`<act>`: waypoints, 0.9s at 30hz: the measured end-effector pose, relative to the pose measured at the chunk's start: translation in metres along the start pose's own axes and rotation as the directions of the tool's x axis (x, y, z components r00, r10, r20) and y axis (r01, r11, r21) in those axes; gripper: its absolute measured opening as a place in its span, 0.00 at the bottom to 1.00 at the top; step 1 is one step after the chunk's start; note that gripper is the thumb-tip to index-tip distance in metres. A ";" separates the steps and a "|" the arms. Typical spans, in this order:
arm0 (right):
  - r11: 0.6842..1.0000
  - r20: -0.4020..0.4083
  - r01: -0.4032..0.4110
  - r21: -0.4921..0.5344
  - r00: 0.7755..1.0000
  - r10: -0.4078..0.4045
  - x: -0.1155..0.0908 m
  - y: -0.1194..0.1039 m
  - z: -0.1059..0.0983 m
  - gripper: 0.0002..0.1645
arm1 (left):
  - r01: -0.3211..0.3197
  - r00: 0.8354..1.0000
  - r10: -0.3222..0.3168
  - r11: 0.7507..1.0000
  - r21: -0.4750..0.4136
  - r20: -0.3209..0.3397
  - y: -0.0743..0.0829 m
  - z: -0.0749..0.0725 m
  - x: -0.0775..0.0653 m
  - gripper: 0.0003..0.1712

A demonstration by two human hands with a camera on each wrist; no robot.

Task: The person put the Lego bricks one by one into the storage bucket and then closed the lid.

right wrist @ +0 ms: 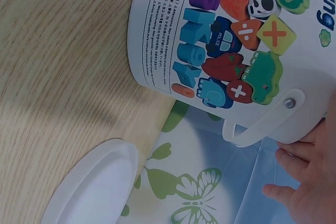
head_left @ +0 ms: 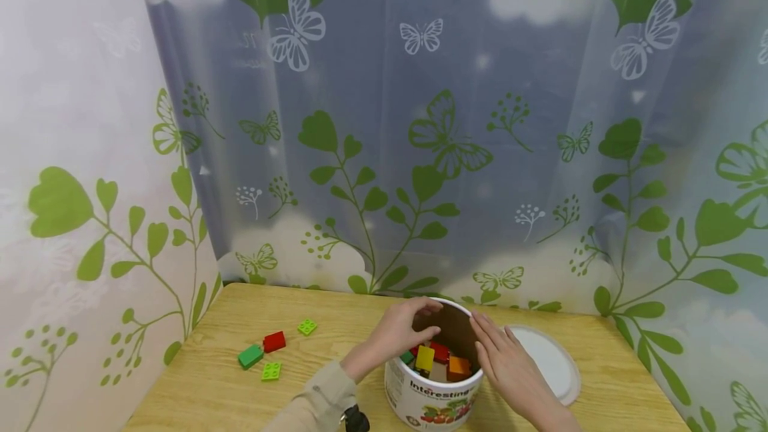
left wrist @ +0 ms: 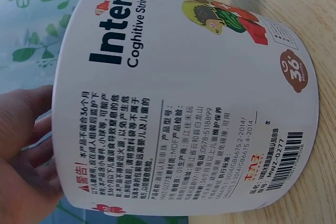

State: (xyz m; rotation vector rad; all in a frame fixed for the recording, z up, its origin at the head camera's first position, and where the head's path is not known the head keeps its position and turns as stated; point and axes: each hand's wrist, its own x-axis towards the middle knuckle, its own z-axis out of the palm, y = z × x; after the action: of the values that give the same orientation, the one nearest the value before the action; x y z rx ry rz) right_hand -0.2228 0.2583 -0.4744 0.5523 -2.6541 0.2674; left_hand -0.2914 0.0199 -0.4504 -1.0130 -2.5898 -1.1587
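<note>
A white printed bucket stands on the table with yellow, orange, red and green toy bricks inside it. My left hand reaches over its left rim, with the thumb and fingers apart above the opening. In the left wrist view, that hand shows beyond the rim, partly hidden by the bucket's wall. My right hand lays straight fingers along the right rim. The right wrist view has its fingers by the bucket's side, near the white carry handle.
Left of the bucket lie a green brick, a red brick and two lime bricks. A round white lid rests on the wooden table to the right. A patterned curtain hangs behind.
</note>
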 end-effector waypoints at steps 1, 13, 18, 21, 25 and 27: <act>1.000 0.002 0.000 0.002 1.000 0.000 0.000 0.000 0.000 0.28 | -0.003 1.000 0.003 1.000 -0.001 -0.003 0.000 -0.001 -0.001 0.21; 1.000 0.037 -0.014 0.012 0.999 0.014 0.001 -0.001 -0.002 0.28 | -0.026 0.998 0.023 0.998 -0.051 -0.056 -0.003 -0.022 -0.012 0.22; 1.000 0.031 -0.010 0.015 0.999 0.009 0.001 -0.001 -0.001 0.28 | -0.007 0.995 0.002 0.998 -0.055 -0.095 -0.010 -0.033 -0.021 0.23; 1.000 0.026 -0.003 0.016 1.000 0.003 0.002 0.000 -0.001 0.28 | 0.026 0.993 -0.032 0.998 -0.052 -0.116 -0.014 -0.039 -0.027 0.23; 1.000 0.034 -0.004 0.017 0.999 0.003 0.001 0.000 -0.001 0.28 | 0.056 0.988 -0.061 0.997 -0.044 -0.143 -0.024 -0.045 -0.035 0.23; 1.000 0.036 -0.005 0.017 0.999 0.004 0.001 0.000 -0.001 0.28 | 0.061 0.984 -0.067 0.997 -0.042 -0.163 -0.029 -0.049 -0.040 0.23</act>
State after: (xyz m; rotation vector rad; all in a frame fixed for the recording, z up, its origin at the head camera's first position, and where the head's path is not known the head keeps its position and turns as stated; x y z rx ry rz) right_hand -0.2231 0.2584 -0.4728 0.5616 -2.6908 0.2848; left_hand -0.2864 -0.0492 -0.4491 -0.8087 -2.4970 -1.2523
